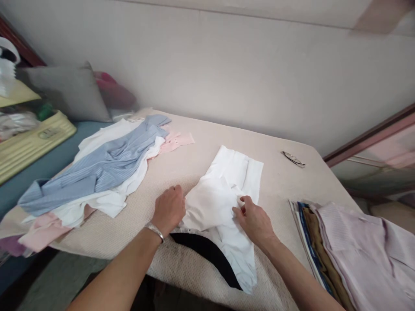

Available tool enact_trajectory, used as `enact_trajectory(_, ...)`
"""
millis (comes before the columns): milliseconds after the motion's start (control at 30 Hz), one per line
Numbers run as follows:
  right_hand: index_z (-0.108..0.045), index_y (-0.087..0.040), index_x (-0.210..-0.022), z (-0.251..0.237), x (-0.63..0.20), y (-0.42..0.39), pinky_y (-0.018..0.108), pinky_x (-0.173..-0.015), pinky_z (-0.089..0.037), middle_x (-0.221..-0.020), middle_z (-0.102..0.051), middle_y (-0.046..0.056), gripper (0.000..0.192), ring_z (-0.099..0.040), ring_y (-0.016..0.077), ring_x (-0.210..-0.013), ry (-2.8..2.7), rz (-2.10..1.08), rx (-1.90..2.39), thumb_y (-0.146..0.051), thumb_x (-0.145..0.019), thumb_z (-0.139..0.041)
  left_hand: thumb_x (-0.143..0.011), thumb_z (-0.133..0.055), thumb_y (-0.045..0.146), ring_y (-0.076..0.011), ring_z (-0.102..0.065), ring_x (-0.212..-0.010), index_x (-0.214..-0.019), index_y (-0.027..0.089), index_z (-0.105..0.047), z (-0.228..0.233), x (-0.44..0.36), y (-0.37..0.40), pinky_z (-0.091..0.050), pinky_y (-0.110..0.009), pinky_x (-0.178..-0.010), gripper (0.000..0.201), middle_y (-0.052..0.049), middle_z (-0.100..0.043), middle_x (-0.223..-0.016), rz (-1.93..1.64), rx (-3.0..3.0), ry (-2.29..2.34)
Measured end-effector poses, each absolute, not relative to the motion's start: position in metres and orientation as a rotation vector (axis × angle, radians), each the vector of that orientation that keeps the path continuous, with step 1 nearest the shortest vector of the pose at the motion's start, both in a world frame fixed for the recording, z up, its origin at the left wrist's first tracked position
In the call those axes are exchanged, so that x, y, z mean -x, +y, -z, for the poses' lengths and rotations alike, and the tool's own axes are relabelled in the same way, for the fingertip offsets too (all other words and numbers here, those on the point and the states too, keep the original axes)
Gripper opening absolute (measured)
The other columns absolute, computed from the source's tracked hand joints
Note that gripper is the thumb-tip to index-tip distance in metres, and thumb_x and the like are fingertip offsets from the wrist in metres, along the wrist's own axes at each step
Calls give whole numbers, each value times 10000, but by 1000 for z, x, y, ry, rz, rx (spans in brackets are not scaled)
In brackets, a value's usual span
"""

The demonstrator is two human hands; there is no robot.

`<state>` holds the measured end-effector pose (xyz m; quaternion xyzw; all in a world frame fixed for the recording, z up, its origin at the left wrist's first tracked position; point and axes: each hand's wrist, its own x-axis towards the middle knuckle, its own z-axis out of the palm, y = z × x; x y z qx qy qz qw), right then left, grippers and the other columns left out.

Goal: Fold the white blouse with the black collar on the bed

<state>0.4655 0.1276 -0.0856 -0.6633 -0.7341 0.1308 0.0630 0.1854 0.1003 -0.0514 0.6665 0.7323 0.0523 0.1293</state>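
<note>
A white shirt (223,190) lies partly folded on the beige padded table (181,164), one end hanging over the near edge. My left hand (169,208) is closed on the shirt's left edge; a metal bracelet sits on that wrist. My right hand (253,218) pinches a fold of the white fabric near the shirt's middle. A black piece of cloth (207,252) shows under the shirt at the table's near edge.
A loose pile of clothes lies at the left: a blue striped shirt (97,166) over white and pink garments. A stack of folded clothes topped by a lilac shirt (366,255) sits at the right. Eyeglasses (293,159) lie at the far right. A grey cushion (69,90) leans at the back left.
</note>
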Motion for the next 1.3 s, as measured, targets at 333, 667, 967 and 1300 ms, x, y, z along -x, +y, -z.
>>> enact_trajectory(333, -520, -154, -1233, 87, -435, 110, 443, -936, -481, -1200, -622, 160, 270, -577, 302, -1101, -2460, 99, 1330, -312, -1026, -447, -1000, -435, 515, -399, -262, -1484, -1475, -24, -377, 111, -238, 76, -321, -585, -1163, 721, -304, -293, -1575, -300, -2314, 1852)
enact_trajectory(667, -515, -156, -1278, 68, -394, 268, 421, -940, -490, -1201, -639, 178, 333, -624, 292, -1130, -1867, -416, 2138, -299, -980, -477, -954, -524, 501, -396, -125, -1515, -1523, -16, -333, 110, -259, 70, -215, -616, -1211, 792, -279, -184, -1612, -197, -2247, 1936)
enact_trajectory(967, -526, -156, -1232, 105, -399, 364, 334, -836, -509, -1092, -672, 139, 390, -644, 251, -1036, -1656, -432, 2229, -228, -852, -576, -964, -432, 587, -384, -66, -1527, -1557, 20, -287, 121, -257, 69, -173, -618, -1223, 833, -240, -122, -1639, -248, -2213, 1895)
enact_trajectory(1300, -429, -193, -1451, 113, -382, 346, 484, -1169, -213, -1552, -365, 157, 504, -279, 305, -1444, -2129, -122, 1881, -447, -1027, -333, -929, -485, 632, -411, -25, -1521, -1554, 48, -322, 121, -262, 69, -140, -664, -1207, 871, -241, -111, -1639, -216, -2208, 1920)
